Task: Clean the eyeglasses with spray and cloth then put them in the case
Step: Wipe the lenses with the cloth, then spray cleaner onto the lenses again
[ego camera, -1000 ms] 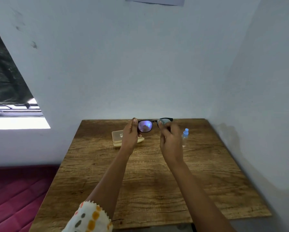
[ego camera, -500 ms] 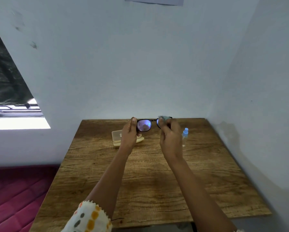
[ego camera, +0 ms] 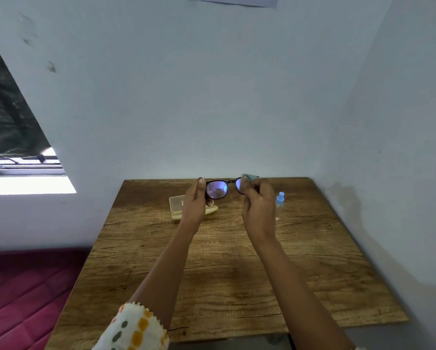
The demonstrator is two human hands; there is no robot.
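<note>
Black-framed eyeglasses (ego camera: 217, 189) are held up above the far part of the wooden table (ego camera: 224, 269). My left hand (ego camera: 195, 204) grips their left end, thumb on the frame. My right hand (ego camera: 258, 204) pinches a small pale teal cloth (ego camera: 247, 177) against the right lens, which it mostly hides. Behind my left hand an open cream-yellow case (ego camera: 177, 204) lies on the table. A small clear spray bottle with a blue cap (ego camera: 279, 202) stands upright just right of my right hand.
The table sits in a corner, with white walls behind and to the right. A red mat (ego camera: 22, 294) covers the floor on the left. A window (ego camera: 15, 147) is at the far left.
The cloth has slid up over the right lens, from its lower part to its top edge. The glasses have stayed at almost the same place.
</note>
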